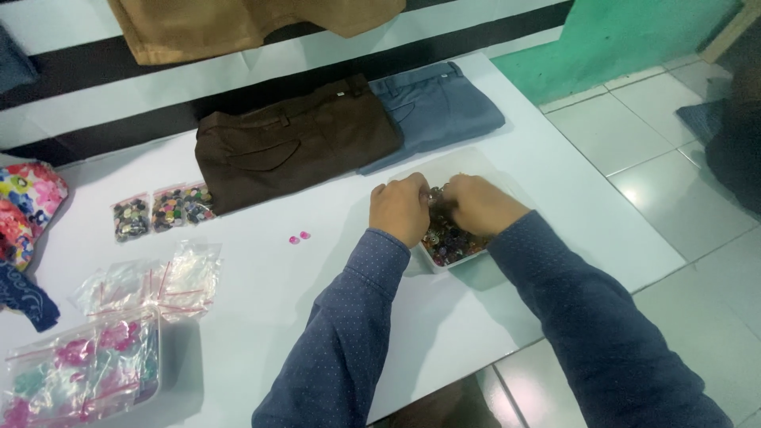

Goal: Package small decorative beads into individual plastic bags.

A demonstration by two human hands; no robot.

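My left hand (400, 208) and my right hand (478, 204) are side by side over a shallow clear plastic tray (476, 165) full of small mixed-colour buttons (445, 242). The fingers of both hands curl inward and meet above the buttons, pinching something small that I cannot make out. Both arms wear dark blue dotted sleeves.
Folded brown trousers (293, 143) and blue-grey trousers (434, 107) lie at the back of the white table (261, 285). Three small bags of buttons (162, 210), two pink buttons (299, 237), empty clear bags (154, 284) and a bagged box of pink pieces (79, 372) lie left. Tiled floor is right.
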